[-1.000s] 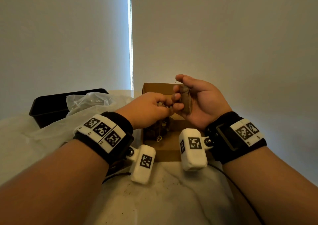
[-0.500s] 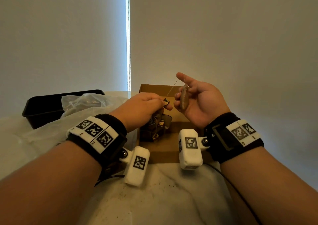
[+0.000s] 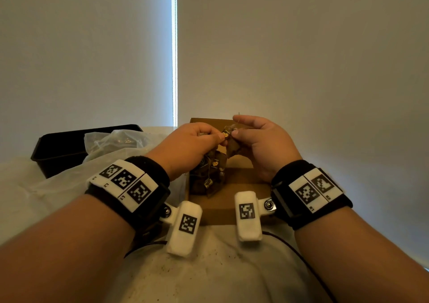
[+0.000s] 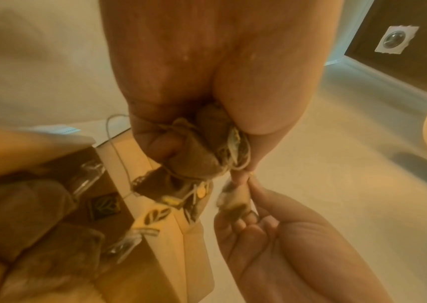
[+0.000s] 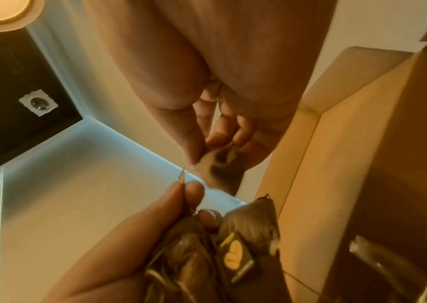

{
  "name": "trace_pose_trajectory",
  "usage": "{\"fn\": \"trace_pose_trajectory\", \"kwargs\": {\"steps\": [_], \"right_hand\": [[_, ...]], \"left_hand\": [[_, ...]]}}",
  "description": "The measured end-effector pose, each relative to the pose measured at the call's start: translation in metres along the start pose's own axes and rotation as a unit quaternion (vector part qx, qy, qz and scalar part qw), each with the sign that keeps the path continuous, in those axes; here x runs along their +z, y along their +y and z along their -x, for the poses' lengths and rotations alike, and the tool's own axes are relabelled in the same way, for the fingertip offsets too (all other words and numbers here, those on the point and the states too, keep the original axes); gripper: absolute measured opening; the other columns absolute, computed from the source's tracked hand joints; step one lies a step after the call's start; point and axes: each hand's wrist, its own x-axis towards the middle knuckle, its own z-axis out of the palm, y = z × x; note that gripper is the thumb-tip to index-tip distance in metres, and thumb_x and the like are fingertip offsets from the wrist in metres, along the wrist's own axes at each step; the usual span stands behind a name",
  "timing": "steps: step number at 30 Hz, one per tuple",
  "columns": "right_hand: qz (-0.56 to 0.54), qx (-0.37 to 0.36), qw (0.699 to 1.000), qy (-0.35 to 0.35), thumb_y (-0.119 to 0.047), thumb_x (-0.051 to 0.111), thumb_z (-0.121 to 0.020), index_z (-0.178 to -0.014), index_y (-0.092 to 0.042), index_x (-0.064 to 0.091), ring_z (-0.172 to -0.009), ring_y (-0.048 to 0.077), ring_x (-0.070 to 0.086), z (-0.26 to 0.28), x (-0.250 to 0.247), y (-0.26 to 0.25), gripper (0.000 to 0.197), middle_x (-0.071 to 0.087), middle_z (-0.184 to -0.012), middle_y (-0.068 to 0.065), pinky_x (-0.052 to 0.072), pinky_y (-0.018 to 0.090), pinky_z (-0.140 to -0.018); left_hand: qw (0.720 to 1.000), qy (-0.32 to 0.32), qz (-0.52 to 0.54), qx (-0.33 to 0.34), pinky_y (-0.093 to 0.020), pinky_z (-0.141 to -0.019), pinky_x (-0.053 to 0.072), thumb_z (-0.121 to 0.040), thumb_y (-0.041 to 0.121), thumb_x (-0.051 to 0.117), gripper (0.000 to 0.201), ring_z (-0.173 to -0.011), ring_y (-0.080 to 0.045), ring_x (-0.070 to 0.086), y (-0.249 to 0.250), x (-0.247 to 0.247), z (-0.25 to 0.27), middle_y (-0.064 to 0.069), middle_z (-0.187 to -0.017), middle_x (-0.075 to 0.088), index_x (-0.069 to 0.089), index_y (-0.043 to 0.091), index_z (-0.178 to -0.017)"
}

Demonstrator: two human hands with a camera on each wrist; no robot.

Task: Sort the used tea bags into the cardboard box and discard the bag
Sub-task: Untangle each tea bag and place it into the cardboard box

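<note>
Both hands hover over the open cardboard box point(image 3: 222, 212). My left hand point(image 3: 217, 138) grips a tangled clump of brown used tea bags point(image 3: 212, 168) with strings and dark yellow-printed tags; the clump hangs into the box. In the left wrist view the left hand point(image 4: 243, 170) pinches a string beside the clump point(image 4: 197, 157). My right hand point(image 3: 235, 126) pinches one tea bag point(image 3: 235, 148) close against the left fingertips. In the right wrist view the right hand point(image 5: 207, 151) holds that blurred bag point(image 5: 220, 170). More tea bags point(image 4: 25, 215) lie inside the box point(image 4: 160, 256).
A black tray point(image 3: 58, 147) stands at the back left with a crumpled clear plastic bag point(image 3: 111, 140) spilling from it over the pale tabletop point(image 3: 209, 277). Dark crumbs dot the tabletop. A plain wall rises right behind the box.
Half a second ago the hands were slightly apart with a string taut between them. They have come together again, and the right hand's bag sits against the left fingertips.
</note>
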Motion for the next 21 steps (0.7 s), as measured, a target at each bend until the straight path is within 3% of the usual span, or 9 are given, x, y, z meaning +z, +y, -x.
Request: {"fn": "trace_pose_trajectory", "kwargs": {"steps": [4, 8, 11, 14, 15, 18, 19, 21], "right_hand": [[-0.049, 0.008, 0.998, -0.05, 0.002, 0.064, -0.09, -0.113, -0.01, 0.067, -0.078, 0.024, 0.074, 0.006, 0.003, -0.006, 0.026, 0.074, -0.098, 0.012, 0.057, 0.031, -0.07], [-0.017, 0.008, 0.998, -0.054, 0.005, 0.071, -0.083, -0.107, -0.005, 0.068, -0.077, 0.028, 0.074, 0.009, 0.004, -0.007, 0.026, 0.073, -0.092, 0.014, 0.057, 0.034, -0.071], [-0.026, 0.043, 0.998, -0.025, 0.008, 0.065, -0.086, -0.102, -0.005, 0.067, -0.069, 0.026, 0.072, 0.006, 0.003, -0.004, 0.02, 0.071, -0.087, 0.014, 0.058, 0.035, -0.066], [0.03, 0.098, 0.995, 0.009, 0.001, 0.066, -0.089, -0.1, -0.01, 0.067, -0.076, 0.021, 0.073, 0.002, -0.004, 0.001, 0.016, 0.073, -0.09, 0.01, 0.054, 0.025, -0.056], [0.061, 0.118, 0.991, 0.015, -0.002, 0.068, -0.088, -0.099, -0.011, 0.068, -0.082, 0.022, 0.073, 0.001, -0.006, 0.005, 0.015, 0.074, -0.092, 0.009, 0.054, 0.026, -0.057], [0.122, 0.191, 0.974, 0.011, -0.008, 0.072, -0.084, -0.091, -0.014, 0.073, -0.095, 0.032, 0.071, 0.001, -0.008, 0.013, 0.01, 0.074, -0.098, 0.013, 0.06, 0.044, -0.079], [0.12, 0.212, 0.97, 0.008, -0.006, 0.071, -0.085, -0.091, -0.012, 0.073, -0.088, 0.03, 0.07, 0.001, -0.008, 0.014, 0.009, 0.073, -0.096, 0.014, 0.06, 0.043, -0.076], [0.114, 0.247, 0.962, -0.006, 0.0, 0.066, -0.089, -0.092, -0.008, 0.068, -0.068, 0.018, 0.061, 0.003, -0.008, 0.013, 0.009, 0.069, -0.087, 0.012, 0.05, 0.027, -0.058]], "left_hand": [[1.0, 0.012, -0.018, 0.002, -0.048, -0.087, 0.059, -0.097, 0.037, 0.057, 0.024, -0.086, -0.023, 0.069, 0.002, 0.0, 0.0, -0.005, -0.088, 0.072, 0.075, 0.025, -0.087], [0.998, -0.004, -0.06, 0.012, -0.052, -0.086, 0.058, -0.097, 0.036, 0.059, 0.021, -0.089, -0.032, 0.068, 0.002, -0.002, 0.0, -0.01, -0.091, 0.071, 0.074, 0.024, -0.087], [0.999, -0.009, -0.045, -0.009, -0.042, -0.083, 0.058, -0.092, 0.038, 0.067, 0.018, -0.087, -0.02, 0.067, -0.003, -0.004, 0.0, -0.003, -0.09, 0.071, 0.073, 0.022, -0.089], [0.996, -0.025, -0.059, -0.061, -0.03, -0.066, 0.05, -0.088, 0.033, 0.073, 0.022, -0.082, -0.019, 0.064, -0.011, -0.004, -0.001, -0.004, -0.09, 0.069, 0.07, 0.014, -0.097], [0.994, -0.032, -0.07, -0.082, -0.029, -0.064, 0.05, -0.087, 0.03, 0.073, 0.022, -0.081, -0.02, 0.064, -0.014, -0.004, -0.002, -0.006, -0.091, 0.068, 0.069, 0.012, -0.099], [0.99, -0.021, -0.068, -0.121, -0.029, -0.063, 0.053, -0.088, 0.022, 0.068, 0.018, -0.079, -0.021, 0.064, -0.021, -0.004, -0.003, -0.011, -0.094, 0.067, 0.066, 0.009, -0.099], [0.99, -0.013, -0.056, -0.129, -0.029, -0.061, 0.052, -0.088, 0.02, 0.067, 0.015, -0.076, -0.021, 0.062, -0.022, -0.004, -0.003, -0.012, -0.093, 0.066, 0.066, 0.009, -0.099], [0.989, -0.008, -0.029, -0.146, -0.027, -0.055, 0.049, -0.089, 0.017, 0.065, 0.012, -0.072, -0.021, 0.062, -0.023, -0.005, -0.003, -0.013, -0.092, 0.065, 0.064, 0.008, -0.098]]}}
